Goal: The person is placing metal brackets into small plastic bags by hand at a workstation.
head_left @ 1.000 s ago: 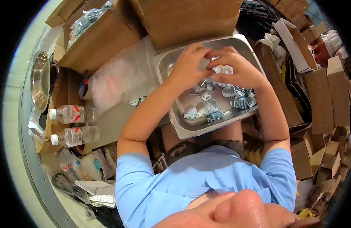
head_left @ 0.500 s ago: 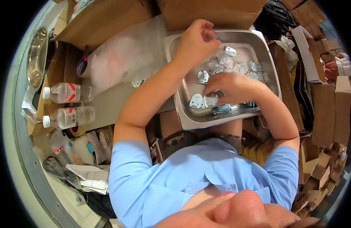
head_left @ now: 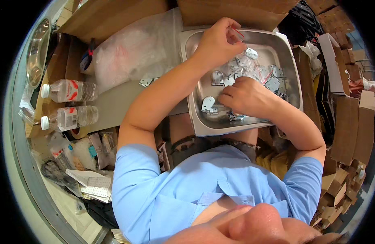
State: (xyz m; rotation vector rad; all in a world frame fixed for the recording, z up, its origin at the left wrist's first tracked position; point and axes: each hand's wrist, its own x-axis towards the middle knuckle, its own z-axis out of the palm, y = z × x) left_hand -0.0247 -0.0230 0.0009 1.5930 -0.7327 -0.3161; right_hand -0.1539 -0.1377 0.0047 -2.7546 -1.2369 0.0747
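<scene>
My left hand (head_left: pixel 220 40) is above the far left corner of a steel tray (head_left: pixel 190 106), its thumb and fingers pinching a small clear plastic bag with a red edge (head_left: pixel 237 35). Inside the tray, my right hand (head_left: pixel 249 96) is low over the metal parts, with its fingers bent together; what they hold, if anything, is hidden. Beside its fingertips lies a rounded metal plate (head_left: pixel 208 103). Other small metal plates (head_left: pixel 272 83) and crumpled clear bags (head_left: pixel 244 64) lie farther back in the tray. The tray rests over my lap.
A large clear bag (head_left: pixel 134 57) lies left of the tray, with a loose metal plate (head_left: pixel 146 82) near it. Two water bottles (head_left: pixel 73 90) lie on their sides at the left. Cardboard flaps (head_left: pixel 232 14) rise behind, and cardboard boxes (head_left: pixel 345 130) stack at the right.
My right hand, blurred before, now shows sharply with its fingers drawn together. A plate near its fingertips no longer shows. The bag's red edge in my left hand is now more visible.
</scene>
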